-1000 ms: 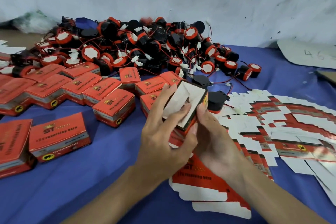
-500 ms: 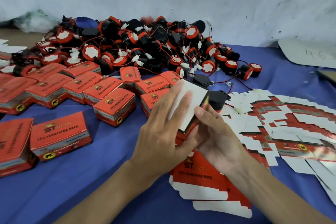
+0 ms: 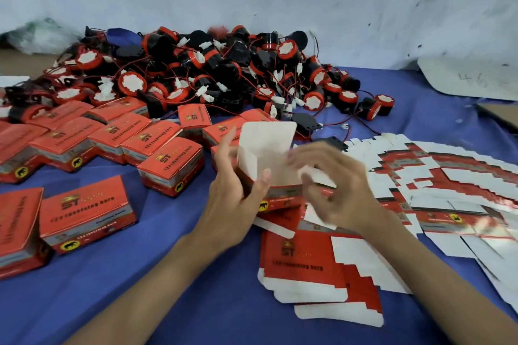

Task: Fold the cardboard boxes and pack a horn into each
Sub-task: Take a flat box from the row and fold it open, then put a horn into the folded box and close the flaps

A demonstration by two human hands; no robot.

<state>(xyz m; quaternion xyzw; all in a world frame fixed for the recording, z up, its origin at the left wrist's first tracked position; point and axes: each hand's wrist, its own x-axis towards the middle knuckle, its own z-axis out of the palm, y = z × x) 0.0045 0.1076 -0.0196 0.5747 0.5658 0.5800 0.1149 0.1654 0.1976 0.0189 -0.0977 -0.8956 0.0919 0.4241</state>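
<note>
Horns (image 3: 213, 73), black with red rims and thin red wires, lie in a tangled heap at the far side of the blue cloth (image 3: 112, 288), against the wall. To the right, flat blanks (image 3: 448, 176) spread in a wide fan, and a smaller stack of them (image 3: 302, 258) lies under the forearms. Closed boxes (image 3: 84, 213) stand in loose rows on the left. Both forearms reach in from the bottom edge and meet over the middle of the cloth, just above the stack. The left hand (image 3: 229, 204) grips the left end of the half-folded box (image 3: 283, 199), with its thumb (image 3: 262, 180) on the near wall and its fingers behind. The right hand (image 3: 342, 190) is blurred at the box's right end, over a white side flap (image 3: 316, 176); I cannot tell whether it pinches the flap or only touches it. Half a second ago the box was tipped with a white face toward the camera and the left fingers lay flat across it. Now it sits lower, with its mouth up. Its long axis runs left to right, the printed red face is toward the person, and the white lid flap (image 3: 266, 137) stands upright along the far edge.
</note>
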